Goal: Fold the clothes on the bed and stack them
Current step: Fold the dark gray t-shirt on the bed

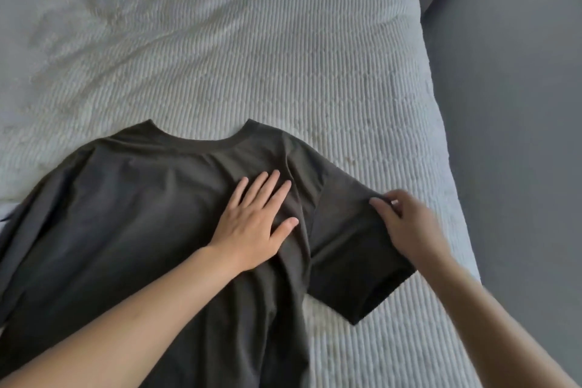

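Bedspread [220, 50] lying bare beyond right hand [406, 220] pinching sleeve [352, 249]; left hand [255, 224] pressing T-shirt [126, 214] is blocking inward path.

1. Your left hand [252, 224] and forearm were bare, with no sleeve, watch or ring in view.
2. Your right hand [406, 224] looked bare too, though motion blurred it.

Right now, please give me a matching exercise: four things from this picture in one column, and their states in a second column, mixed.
Column one:
1. left hand
2. right hand
3. T-shirt collar
4. bed cover

Column two:
a. white, ribbed
b. pinches the sleeve edge
c. lies flat, points away from the person
d. presses flat on the shirt's chest

Pairs: 1-d, 2-b, 3-c, 4-a
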